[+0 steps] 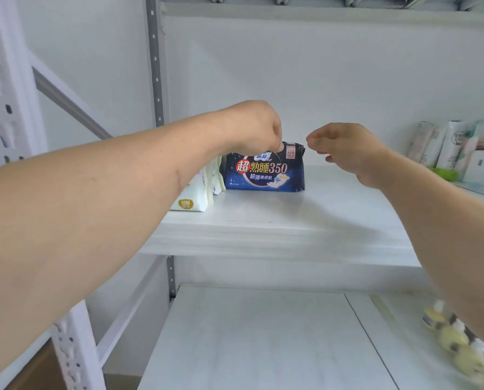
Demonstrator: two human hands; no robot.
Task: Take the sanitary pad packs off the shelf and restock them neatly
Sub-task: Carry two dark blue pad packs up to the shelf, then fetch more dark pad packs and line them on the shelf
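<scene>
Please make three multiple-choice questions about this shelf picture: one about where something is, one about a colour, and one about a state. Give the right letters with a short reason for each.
1. Where does the blue pack stand?
A. on the middle shelf
B. on the bottom shelf
C. on the floor

2. What colour is the large "350" on the blue pack?
A. green
B. gold
C. black

3. What is the left hand doing?
A. lying flat on the shelf
B. hanging away from every pack
C. pinching the top edge of the blue pack

Answers:
1 A: it stands upright on the middle shelf, beside the white packs.
2 B: the digits are gold on dark blue.
3 C: its fingertips close on the pack's top edge, while the right hand is near the pack's upper right corner, apart from it.
</scene>
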